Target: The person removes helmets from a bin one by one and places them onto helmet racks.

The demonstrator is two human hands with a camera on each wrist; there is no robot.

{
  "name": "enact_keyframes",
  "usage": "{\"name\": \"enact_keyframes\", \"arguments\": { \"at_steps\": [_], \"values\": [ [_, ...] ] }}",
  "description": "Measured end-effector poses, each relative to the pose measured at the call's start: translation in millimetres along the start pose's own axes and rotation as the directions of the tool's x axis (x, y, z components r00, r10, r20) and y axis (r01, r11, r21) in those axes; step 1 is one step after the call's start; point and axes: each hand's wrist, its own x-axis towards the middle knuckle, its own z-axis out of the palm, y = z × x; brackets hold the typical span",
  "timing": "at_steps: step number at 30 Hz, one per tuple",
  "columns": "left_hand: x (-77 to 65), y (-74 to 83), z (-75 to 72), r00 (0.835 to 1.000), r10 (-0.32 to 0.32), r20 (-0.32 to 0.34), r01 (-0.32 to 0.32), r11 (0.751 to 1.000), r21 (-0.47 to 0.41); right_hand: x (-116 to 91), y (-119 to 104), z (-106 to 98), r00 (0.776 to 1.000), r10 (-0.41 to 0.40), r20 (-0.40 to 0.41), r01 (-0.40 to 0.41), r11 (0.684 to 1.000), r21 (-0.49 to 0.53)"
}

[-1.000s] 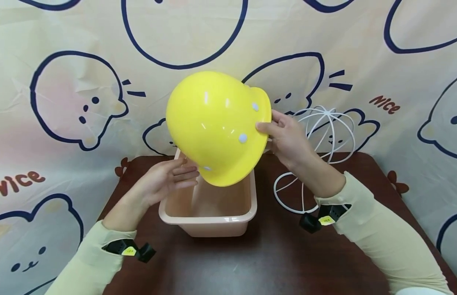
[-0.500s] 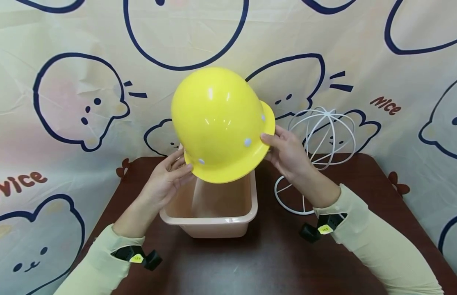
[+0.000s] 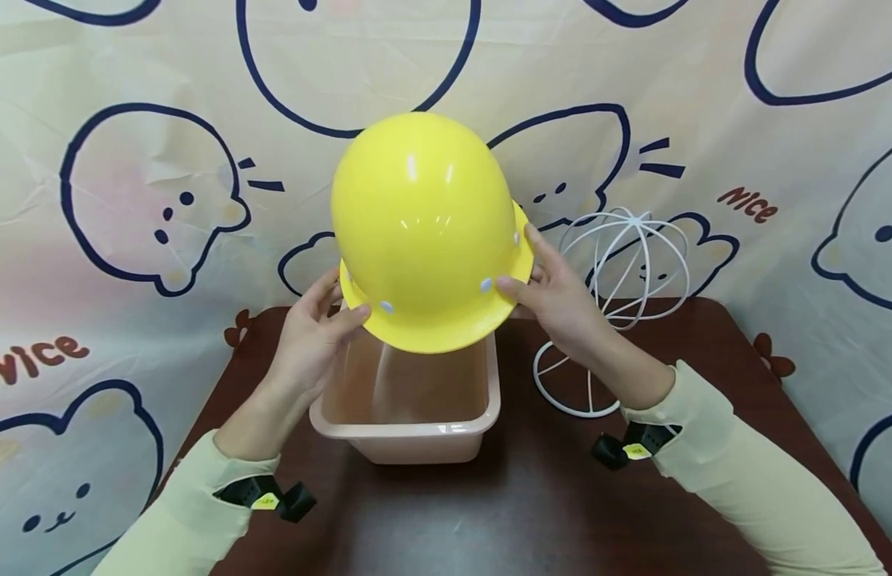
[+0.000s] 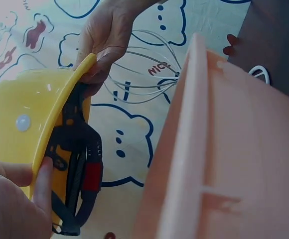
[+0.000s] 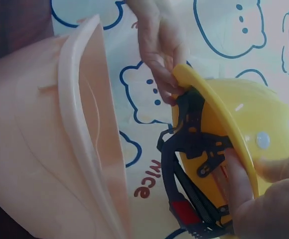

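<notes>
A glossy yellow hard hat (image 3: 424, 216) is held up over a pale pink plastic bin, dome upward and brim toward the person. My left hand (image 3: 309, 336) pinches the brim at its left side, thumb on the outer face. On the opposite side my right hand (image 3: 561, 292) grips the brim, thumb near a white rivet. Both wrist views show the hat's inside, where a black suspension harness (image 4: 74, 132) with a red patch hangs. In the right wrist view fingers (image 5: 239, 181) reach under the brim, against the inner shell.
The pink bin (image 3: 406, 430) stands on the dark brown table (image 3: 561, 496), below the hat. Behind my right forearm stands a white wire rack (image 3: 640, 264) with a round cage top and a ring base. A cartoon-printed cloth (image 3: 150, 336) hangs behind the table.
My left hand has come up to the brim and taken hold of it. The hard hat has turned from tilted sideways to more level and risen slightly, the right hand keeping its hold.
</notes>
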Motion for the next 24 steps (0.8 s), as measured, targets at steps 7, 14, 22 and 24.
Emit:
{"name": "enact_keyframes", "arguments": {
  "at_steps": [7, 14, 22, 24],
  "values": [
    [-1.0, 16.9, 0.9, 0.998, 0.024, 0.056, -0.03, 0.992, 0.121, -2, -3, -4, 0.998, -0.02, 0.062, 0.024, 0.997, -0.067],
    [-0.5, 20.6, 4.5, 0.994, 0.049, 0.093, -0.063, 0.987, 0.15, -3, 0, -7, 0.997, -0.011, 0.079, 0.016, 0.998, -0.061],
    [3.7, 34.7, 11.5, 0.99, 0.069, 0.122, -0.096, 0.97, 0.225, -5, -10, -11, 0.999, 0.039, 0.024, -0.036, 0.993, -0.111],
    [6.1, 41.3, 17.6, 0.989, 0.067, 0.13, -0.096, 0.968, 0.23, -8, -17, -15, 0.999, 0.038, 0.014, -0.036, 0.994, -0.105]
  ]
}}
